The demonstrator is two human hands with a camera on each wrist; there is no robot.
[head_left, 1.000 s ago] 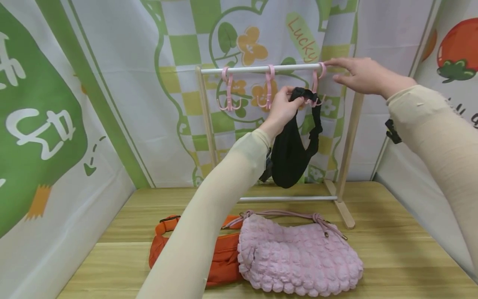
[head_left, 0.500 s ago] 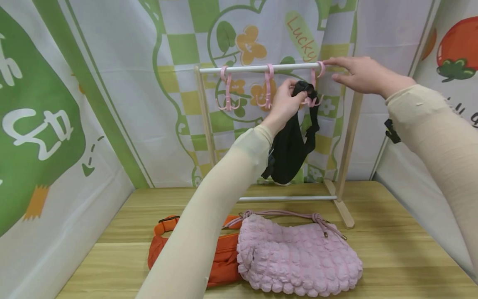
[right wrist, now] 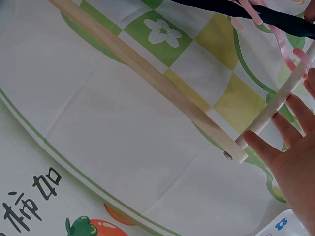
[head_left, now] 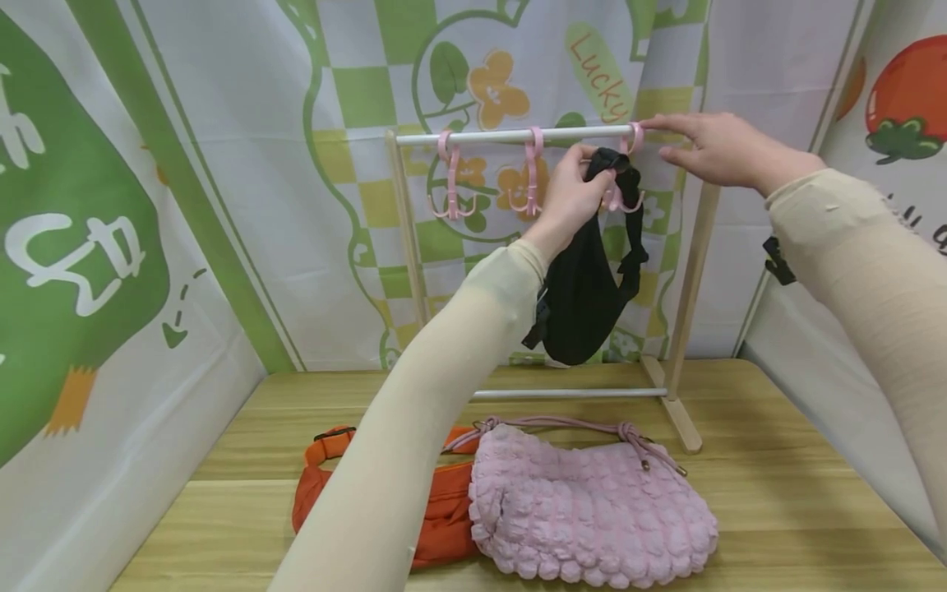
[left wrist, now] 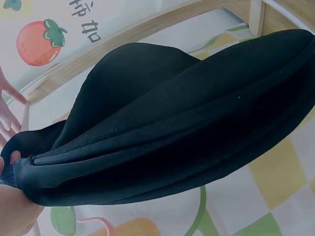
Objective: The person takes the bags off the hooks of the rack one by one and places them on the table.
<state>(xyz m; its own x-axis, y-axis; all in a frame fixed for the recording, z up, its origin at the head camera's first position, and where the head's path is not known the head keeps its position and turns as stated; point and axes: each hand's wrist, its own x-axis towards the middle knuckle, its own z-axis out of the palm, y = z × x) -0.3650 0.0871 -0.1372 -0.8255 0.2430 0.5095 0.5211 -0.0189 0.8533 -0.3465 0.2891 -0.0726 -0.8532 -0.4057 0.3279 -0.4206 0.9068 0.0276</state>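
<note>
My left hand [head_left: 575, 196] pinches the top of a black bag [head_left: 588, 296] by its strap, right at the rightmost pink hook [head_left: 612, 197]. The bag hangs down below the hand, and its strap partly covers that hook. In the left wrist view the black bag [left wrist: 162, 128] fills the middle, its strap end between thumb and fingers. With fingers extended, my right hand [head_left: 728, 152] touches the right end of the rack's white rod [head_left: 510, 136] beside the hook's top. The right wrist view has the right hand [right wrist: 295, 147] with fingertips on the rod [right wrist: 275, 105].
Two more pink hooks [head_left: 453, 181] hang on the rod to the left. On the wooden table [head_left: 222, 493] in front of the rack lie an orange bag [head_left: 444, 514] and a puffy pink bag [head_left: 592, 510]. The rack's wooden post [head_left: 695, 279] stands at the right.
My left hand has lifted the strap slightly and shifted it a little right against the hook, after a small dip to the left. The right hand has stayed at the rod's end.
</note>
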